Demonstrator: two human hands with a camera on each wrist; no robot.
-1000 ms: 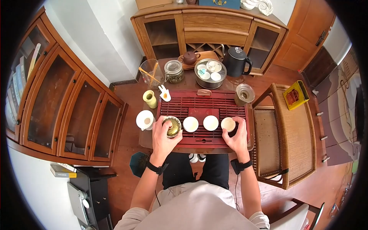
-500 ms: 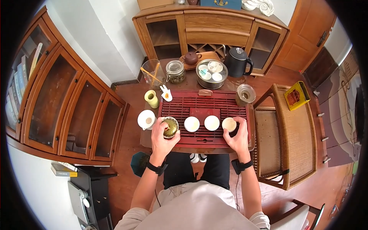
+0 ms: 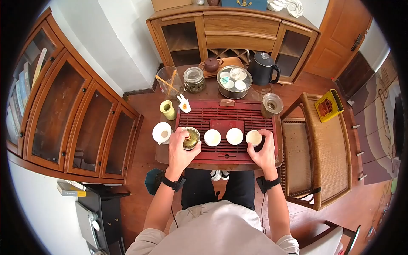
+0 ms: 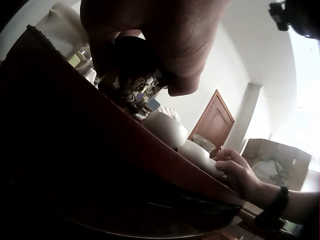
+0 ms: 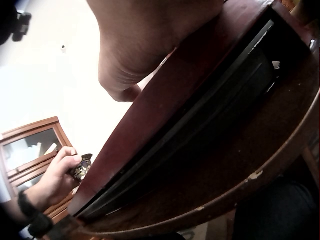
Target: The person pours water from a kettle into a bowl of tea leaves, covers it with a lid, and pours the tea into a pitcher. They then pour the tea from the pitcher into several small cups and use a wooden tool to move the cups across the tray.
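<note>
My left hand (image 3: 181,151) grips a gaiwan (image 3: 192,139) at the left of the red slatted tea tray (image 3: 244,159), thumb at the rim and a finger at the lid's knob. The gaiwan's patterned side (image 4: 142,91) shows under the hand in the left wrist view. At the tray's right, the thumb and fingers of my right hand (image 3: 263,149) pinch a small white teacup (image 3: 253,138). Two more white teacups, one left (image 3: 212,137) and one right (image 3: 234,136), stand in a row between the hands. A white spouted pitcher (image 3: 157,130) sits just left of my left hand.
Behind the tray are a glass jar (image 3: 194,80), a brown teapot (image 3: 211,64), a round lidded tin with cups (image 3: 234,91) and a black kettle (image 3: 263,70). A green vase (image 3: 168,111), a white hand figurine (image 3: 184,104) and a glass strainer cup (image 3: 272,104) flank the tray.
My left hand and the gaiwan shifted slightly left, then back right and a little away from me. The right hand stays on its teacup.
</note>
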